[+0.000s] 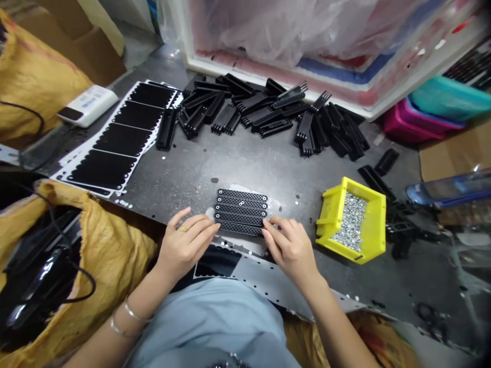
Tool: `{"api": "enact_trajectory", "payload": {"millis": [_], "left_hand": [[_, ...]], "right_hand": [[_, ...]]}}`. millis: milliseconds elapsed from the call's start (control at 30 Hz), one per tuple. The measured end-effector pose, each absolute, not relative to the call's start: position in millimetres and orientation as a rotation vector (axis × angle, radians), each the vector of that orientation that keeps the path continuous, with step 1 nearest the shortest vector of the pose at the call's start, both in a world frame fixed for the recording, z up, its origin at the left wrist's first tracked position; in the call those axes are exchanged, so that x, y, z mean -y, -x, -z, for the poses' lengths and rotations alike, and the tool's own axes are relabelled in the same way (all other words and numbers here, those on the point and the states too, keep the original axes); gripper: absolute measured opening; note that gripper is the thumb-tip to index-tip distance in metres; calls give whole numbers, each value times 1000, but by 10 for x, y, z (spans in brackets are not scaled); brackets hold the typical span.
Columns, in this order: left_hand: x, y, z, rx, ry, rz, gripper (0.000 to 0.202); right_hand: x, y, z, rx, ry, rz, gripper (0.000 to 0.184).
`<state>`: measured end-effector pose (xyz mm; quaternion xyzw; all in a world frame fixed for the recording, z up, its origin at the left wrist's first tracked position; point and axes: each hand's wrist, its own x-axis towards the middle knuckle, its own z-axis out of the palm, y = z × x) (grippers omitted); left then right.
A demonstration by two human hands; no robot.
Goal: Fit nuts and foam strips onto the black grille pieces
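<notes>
Blue shirt front (207, 322) leaned over the counter (180, 174) as left grip (186, 240) and right grip (291, 250), both half-open, pressed their fingers (268, 228) against opposite short ends of black mesh strips (241, 212), which lay side by side between them, long axis crosswise, equally near each grip.

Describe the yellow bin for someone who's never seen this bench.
On the dark metal workbench, find the person's right hand. Just beyond it sits a yellow plastic bin, set apart from the black parts around it by its heap of small silver pieces.
</notes>
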<state>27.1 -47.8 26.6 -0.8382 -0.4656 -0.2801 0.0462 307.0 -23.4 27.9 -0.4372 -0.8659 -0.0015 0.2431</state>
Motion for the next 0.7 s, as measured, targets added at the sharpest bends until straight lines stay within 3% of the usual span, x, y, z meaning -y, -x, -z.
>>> {"api": "enact_trajectory", "payload": {"millis": [233, 500, 700], "left_hand": [[471, -265, -89, 1317, 2424, 914, 22], [405, -298, -18, 1207, 2361, 976, 15], [379, -196, 7, 1104, 2416, 1001, 18]], "right_hand": [[260, -3158, -194, 2471, 1061, 151, 33], [35, -3108, -441, 2489, 1087, -190, 22], [-321, -2629, -404, 2503, 1128, -112, 15]]}}
